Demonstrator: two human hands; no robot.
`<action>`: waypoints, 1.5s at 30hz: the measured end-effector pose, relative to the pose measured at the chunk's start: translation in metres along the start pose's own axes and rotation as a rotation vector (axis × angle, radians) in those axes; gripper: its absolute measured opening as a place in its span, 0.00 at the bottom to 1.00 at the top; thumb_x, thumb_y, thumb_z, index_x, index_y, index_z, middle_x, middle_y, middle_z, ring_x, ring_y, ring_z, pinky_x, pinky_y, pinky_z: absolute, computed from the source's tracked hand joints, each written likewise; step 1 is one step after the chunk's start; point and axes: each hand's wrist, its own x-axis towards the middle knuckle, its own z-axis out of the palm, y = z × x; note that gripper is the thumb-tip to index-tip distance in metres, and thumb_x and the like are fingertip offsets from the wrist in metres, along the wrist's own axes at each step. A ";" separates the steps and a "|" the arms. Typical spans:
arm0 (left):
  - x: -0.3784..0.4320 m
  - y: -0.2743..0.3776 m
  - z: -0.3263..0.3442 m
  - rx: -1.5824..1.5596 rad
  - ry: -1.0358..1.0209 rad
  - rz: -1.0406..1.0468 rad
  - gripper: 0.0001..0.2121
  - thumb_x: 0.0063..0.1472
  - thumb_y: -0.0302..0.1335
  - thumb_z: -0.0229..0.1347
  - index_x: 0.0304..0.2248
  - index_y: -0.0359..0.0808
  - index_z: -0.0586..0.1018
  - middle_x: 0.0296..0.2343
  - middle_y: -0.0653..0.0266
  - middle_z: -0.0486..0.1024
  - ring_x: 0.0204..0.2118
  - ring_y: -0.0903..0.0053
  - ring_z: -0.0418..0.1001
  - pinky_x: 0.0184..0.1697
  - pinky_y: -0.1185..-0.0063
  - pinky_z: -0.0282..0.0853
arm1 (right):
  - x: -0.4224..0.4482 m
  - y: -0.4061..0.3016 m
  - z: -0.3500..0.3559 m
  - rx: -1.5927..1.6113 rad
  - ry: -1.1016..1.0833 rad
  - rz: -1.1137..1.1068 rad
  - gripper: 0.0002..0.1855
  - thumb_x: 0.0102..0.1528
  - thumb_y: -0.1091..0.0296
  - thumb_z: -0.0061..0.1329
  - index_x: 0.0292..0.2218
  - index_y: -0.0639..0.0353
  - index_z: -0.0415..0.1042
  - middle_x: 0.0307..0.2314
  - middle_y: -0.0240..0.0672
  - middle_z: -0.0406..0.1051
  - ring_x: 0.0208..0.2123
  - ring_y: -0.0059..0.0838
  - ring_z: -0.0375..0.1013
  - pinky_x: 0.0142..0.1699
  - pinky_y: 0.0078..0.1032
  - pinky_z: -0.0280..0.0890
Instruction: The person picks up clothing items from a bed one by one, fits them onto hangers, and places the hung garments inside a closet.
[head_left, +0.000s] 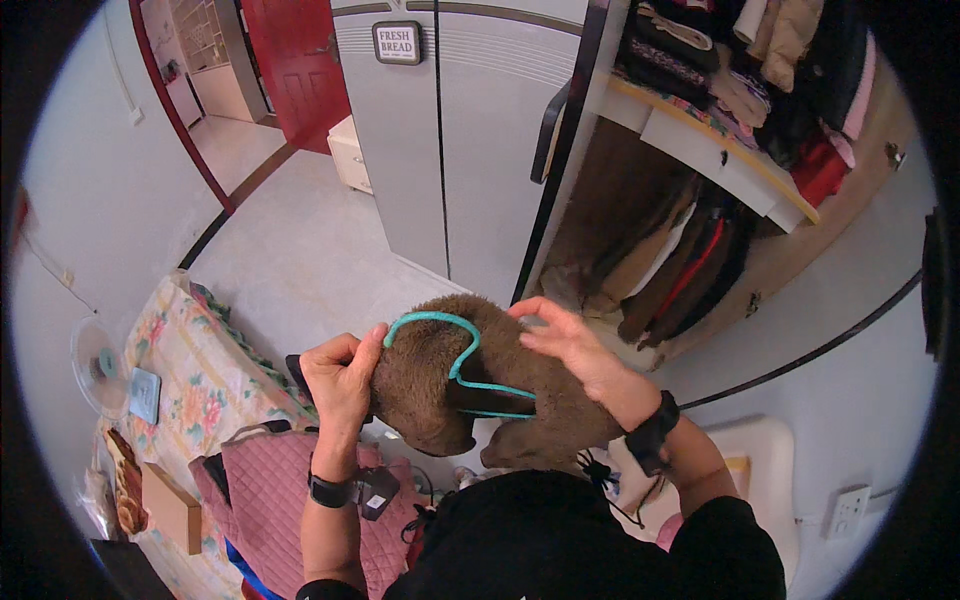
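Observation:
A brown fleecy garment hangs in front of my body, raised between both hands. A turquoise hanger shows at its top, its hook curving toward my left hand and its lower bars running into the dark opening of the fabric. My left hand grips the garment's left side, thumb beside the hook's tip. My right hand lies at the garment's right side, fingers apart and partly against the fleece; whether they pinch it I cannot tell.
Ahead stands an open wardrobe with folded clothes above and hanging trousers below, beside its grey door. At left, a floral-covered surface bears a fan, a cardboard box and a pink quilted garment.

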 end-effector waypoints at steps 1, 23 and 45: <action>0.001 0.001 0.001 0.011 0.025 0.001 0.19 0.51 0.28 0.57 0.10 0.30 0.65 0.08 0.78 0.55 0.14 0.92 0.50 0.15 0.87 0.43 | 0.002 0.006 -0.003 -0.130 -0.021 0.005 0.18 0.54 0.72 0.41 0.47 0.56 0.57 0.40 0.35 0.64 0.44 0.24 0.63 0.49 0.20 0.59; -0.001 0.004 0.004 -0.054 0.013 0.023 0.20 0.50 0.28 0.58 0.07 0.32 0.66 0.07 0.79 0.56 0.12 0.92 0.50 0.14 0.87 0.42 | -0.036 -0.008 0.011 -0.657 -0.113 -0.216 0.25 0.51 0.64 0.49 0.45 0.71 0.60 0.32 0.43 0.69 0.37 0.26 0.68 0.43 0.22 0.61; -0.009 -0.006 0.017 -0.203 -0.327 -0.155 0.17 0.44 0.28 0.63 0.09 0.33 0.67 0.09 0.77 0.60 0.14 0.93 0.54 0.16 0.89 0.45 | -0.033 0.039 -0.011 -0.356 -0.164 -0.019 0.17 0.56 0.70 0.39 0.47 0.64 0.62 0.38 0.35 0.68 0.41 0.18 0.64 0.47 0.18 0.59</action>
